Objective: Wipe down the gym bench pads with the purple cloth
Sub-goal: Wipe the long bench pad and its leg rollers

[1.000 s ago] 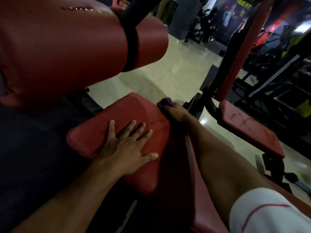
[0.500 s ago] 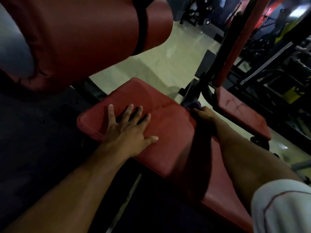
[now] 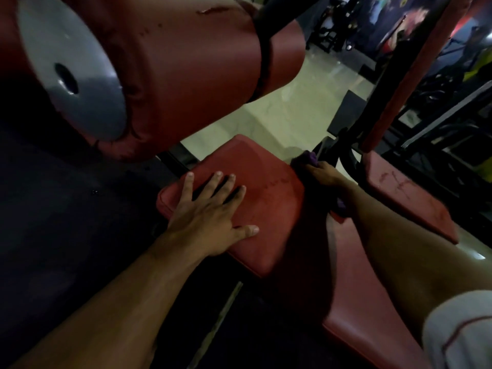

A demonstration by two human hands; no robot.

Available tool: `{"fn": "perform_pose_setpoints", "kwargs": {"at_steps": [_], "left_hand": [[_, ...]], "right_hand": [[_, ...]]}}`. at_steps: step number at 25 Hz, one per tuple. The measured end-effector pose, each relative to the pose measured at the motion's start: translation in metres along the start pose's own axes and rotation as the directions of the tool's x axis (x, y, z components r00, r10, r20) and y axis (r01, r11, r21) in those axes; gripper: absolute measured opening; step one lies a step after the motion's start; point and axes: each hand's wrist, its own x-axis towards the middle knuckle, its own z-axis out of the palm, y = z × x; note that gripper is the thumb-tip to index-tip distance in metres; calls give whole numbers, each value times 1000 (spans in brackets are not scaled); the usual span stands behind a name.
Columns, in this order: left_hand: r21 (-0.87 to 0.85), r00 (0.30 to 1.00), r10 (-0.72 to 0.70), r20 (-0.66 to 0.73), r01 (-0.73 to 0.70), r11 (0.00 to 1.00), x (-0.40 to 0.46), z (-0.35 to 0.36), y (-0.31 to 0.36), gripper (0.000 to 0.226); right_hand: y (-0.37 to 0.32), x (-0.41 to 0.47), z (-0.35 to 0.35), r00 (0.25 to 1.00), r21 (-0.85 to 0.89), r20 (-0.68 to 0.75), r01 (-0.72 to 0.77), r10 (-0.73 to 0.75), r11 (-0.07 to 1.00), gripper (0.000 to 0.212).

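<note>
On the nearest red pad (image 3: 269,193) the left hand (image 3: 206,214) lay flat, fingers spread, gripping nothing. At that pad's far right edge the right hand (image 3: 323,173) pinched one purple cloth (image 3: 308,157) against the side. Counted three flat red pads, plus two red roller cushions (image 3: 186,62) overhead with one grey end cap (image 3: 69,75).
</note>
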Motion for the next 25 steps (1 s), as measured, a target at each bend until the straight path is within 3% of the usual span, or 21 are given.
{"fn": "perform_pose_setpoints", "kwargs": {"at_steps": [5,9,12,15,18,21,25], "left_hand": [[4,997,48,-55,-48,999,-6,6,-15,91],[10,996,37,-84,-36,999,1,12,-18,90],[-14,999,23,-47,-24,1000,2,10,-19,89],[-8,999,35,-31,-35,999,0,5,-18,89],[-24,999,44,-22,-45,999,0,6,-19,89],[-14,998,48,-42,-48,999,0,7,-18,88],[-12,997,44,-67,-45,999,0,9,-19,87]], "right_hand": [[-94,29,35,988,3,-34,150,-149,989,54],[-172,61,63,945,13,-20,327,-326,945,43],[-145,51,56,940,20,-31,339,-339,940,41],[-74,33,37,983,3,-31,181,-180,984,51],[-26,21,23,997,-42,-27,75,-77,996,47],[-46,23,26,1000,-14,-21,11,-12,1000,47],[-130,44,53,970,3,-95,225,-224,974,42]]}}
